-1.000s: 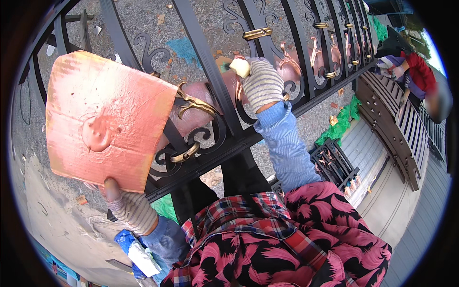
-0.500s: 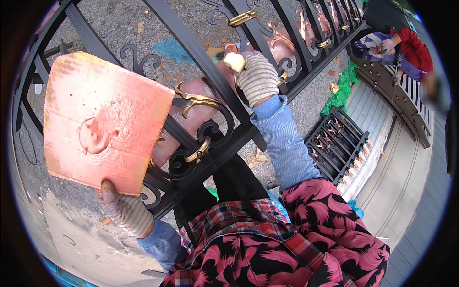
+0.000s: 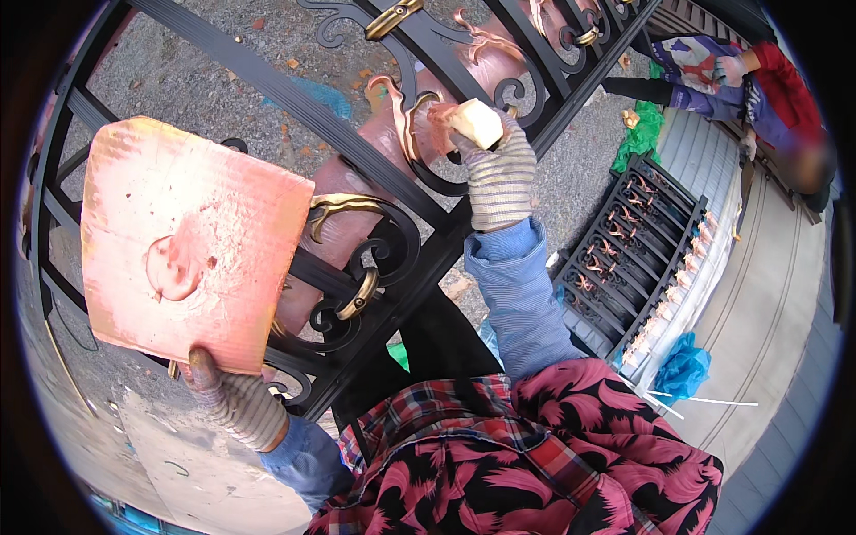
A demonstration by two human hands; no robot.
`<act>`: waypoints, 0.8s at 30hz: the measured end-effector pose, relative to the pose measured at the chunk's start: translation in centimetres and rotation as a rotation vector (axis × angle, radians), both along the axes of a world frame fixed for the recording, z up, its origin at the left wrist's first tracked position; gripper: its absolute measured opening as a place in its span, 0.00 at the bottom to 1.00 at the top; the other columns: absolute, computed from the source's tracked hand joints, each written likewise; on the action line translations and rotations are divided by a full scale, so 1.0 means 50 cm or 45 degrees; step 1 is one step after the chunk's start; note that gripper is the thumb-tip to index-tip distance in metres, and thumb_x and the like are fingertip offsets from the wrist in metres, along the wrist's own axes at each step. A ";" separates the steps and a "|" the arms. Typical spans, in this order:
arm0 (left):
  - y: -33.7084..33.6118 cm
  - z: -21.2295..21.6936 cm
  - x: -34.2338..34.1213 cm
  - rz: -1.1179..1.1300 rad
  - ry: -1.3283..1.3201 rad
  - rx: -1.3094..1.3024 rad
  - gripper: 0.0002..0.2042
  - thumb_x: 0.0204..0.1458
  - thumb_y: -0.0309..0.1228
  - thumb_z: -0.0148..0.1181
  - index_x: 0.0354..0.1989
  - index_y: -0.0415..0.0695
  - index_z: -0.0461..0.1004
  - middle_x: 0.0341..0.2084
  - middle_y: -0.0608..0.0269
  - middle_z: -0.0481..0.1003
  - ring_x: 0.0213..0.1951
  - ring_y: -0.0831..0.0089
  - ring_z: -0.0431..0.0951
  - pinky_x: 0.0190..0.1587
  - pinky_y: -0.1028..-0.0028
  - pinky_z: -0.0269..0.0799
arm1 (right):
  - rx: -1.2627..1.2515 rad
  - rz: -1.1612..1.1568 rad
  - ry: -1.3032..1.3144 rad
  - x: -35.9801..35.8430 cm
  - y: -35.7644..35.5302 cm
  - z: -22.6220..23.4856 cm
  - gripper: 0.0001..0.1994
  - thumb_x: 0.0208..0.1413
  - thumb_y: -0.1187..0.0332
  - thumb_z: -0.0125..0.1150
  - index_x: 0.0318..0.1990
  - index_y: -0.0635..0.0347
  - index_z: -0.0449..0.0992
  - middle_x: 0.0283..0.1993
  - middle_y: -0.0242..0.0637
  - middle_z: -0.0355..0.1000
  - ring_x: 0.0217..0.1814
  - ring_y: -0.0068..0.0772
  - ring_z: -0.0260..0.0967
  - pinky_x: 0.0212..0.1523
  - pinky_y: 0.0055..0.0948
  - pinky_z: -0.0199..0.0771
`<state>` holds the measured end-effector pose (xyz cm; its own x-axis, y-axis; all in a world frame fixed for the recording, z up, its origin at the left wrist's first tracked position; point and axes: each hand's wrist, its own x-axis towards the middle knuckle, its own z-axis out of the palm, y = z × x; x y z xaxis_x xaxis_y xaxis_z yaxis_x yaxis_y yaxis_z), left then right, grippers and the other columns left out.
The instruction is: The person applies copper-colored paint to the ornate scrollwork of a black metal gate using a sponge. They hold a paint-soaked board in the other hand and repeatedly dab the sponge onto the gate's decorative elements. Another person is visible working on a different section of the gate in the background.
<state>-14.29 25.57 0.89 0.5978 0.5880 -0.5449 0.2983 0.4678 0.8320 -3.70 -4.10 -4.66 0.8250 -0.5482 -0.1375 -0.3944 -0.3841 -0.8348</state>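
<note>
Head view: the right hand [image 3: 502, 174] pinches a pale block [image 3: 478, 124] just ahead of it, long axis roughly crosswise, pinkish end pointing left toward a copper-coloured scroll [image 3: 402, 122]; the left hand [image 3: 234, 401] grips a pink-smeared board [image 3: 214, 205] ahead of it.

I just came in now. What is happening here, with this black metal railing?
A person in striped gloves is at the black railing. The left hand holds a copper-pink board with a blob of the same colour on it. The right hand grips a pale, sponge-like block, its left side stained pinkish, close to a copper-coloured ornament; contact is unclear. Another person is at the far right.
</note>
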 end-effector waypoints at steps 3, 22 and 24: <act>-0.013 -0.011 0.010 -0.023 -0.039 0.081 0.24 0.42 0.37 0.59 0.48 0.42 0.61 0.45 0.60 0.63 0.48 0.67 0.62 0.52 0.65 0.56 | -0.304 0.201 -0.098 0.021 -0.004 -0.043 0.20 0.36 0.75 0.65 0.40 0.65 0.67 0.36 0.38 0.70 0.37 0.26 0.67 0.38 0.24 0.69; -0.038 -0.015 -0.065 -0.058 -0.049 0.144 0.25 0.43 0.35 0.59 0.48 0.36 0.60 0.47 0.55 0.62 0.49 0.65 0.61 0.55 0.64 0.54 | -0.475 0.169 -0.093 -0.058 0.034 -0.051 0.18 0.32 0.73 0.67 0.35 0.65 0.70 0.33 0.42 0.70 0.34 0.36 0.69 0.37 0.28 0.69; -0.044 -0.030 -0.048 -0.108 -0.067 0.104 0.25 0.43 0.34 0.59 0.48 0.35 0.60 0.47 0.54 0.63 0.49 0.65 0.61 0.54 0.64 0.54 | -0.637 0.171 -0.070 -0.040 0.021 -0.053 0.14 0.36 0.74 0.62 0.34 0.65 0.71 0.32 0.44 0.69 0.33 0.41 0.68 0.37 0.31 0.69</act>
<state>-16.69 23.40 -0.62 0.6739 0.5751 -0.4638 0.2887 0.3728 0.8818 -5.69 -3.02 -7.31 0.8911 -0.4247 0.1601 -0.2749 -0.7856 -0.5543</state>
